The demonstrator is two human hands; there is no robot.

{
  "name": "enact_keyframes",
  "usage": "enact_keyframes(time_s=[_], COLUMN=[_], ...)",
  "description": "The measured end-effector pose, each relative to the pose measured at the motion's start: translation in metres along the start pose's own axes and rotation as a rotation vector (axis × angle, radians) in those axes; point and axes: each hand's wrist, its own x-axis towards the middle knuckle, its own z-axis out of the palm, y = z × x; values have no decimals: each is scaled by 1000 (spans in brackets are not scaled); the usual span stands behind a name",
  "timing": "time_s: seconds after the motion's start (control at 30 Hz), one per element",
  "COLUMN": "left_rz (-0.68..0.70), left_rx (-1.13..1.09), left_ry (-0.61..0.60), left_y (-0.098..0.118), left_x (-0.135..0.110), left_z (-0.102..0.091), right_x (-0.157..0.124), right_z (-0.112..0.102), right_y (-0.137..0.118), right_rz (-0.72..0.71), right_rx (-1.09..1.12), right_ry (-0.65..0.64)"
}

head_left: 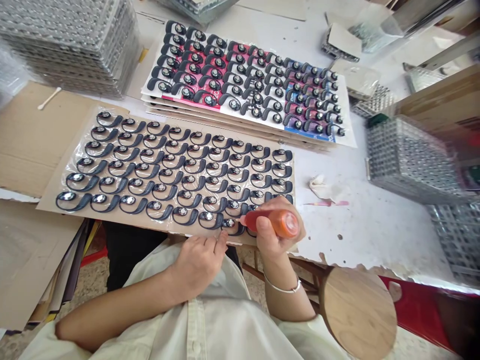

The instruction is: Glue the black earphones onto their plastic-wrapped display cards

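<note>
My right hand (279, 235) is wrapped round a red-orange squeeze bottle (258, 220), tilted so its narrow nozzle points left. The nozzle tip is at a black ear-hook earphone piece (228, 223) in the front row. My left hand (200, 262) is curled, its index finger reaching to the near edge of that same piece; nothing shows in its grasp. Rows of similar black hook-shaped pieces with round shiny centres lie on a plastic-covered cardboard sheet (52, 200). My right hand and the bottle hide some pieces at the front right corner.
Behind lies a stack of printed cards (150, 95) bearing more such pieces. Tall stacks of clear trays stand at left (71, 45) and right (412, 155). A crumpled tissue (324, 187) and a cotton swab (49, 98) lie about. A round wooden stool (358, 312) stands below the table edge.
</note>
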Motion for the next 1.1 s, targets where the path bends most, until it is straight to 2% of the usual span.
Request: enact_keyframes(time_s=[0.2,0.47,1.1], left_rz=[3,22,-1], left_rx=[2,8,-3], left_ry=[18,42,39], left_y=[0,-1,0], left_x=[0,1,0], left_z=[2,2,2], right_x=[1,-1,-1], right_z=[-2,-3,-1], right_y=[-1,1,-1], right_rz=[62,41,-59], right_rx=[111,88,-17], right_ry=[123,48,-8])
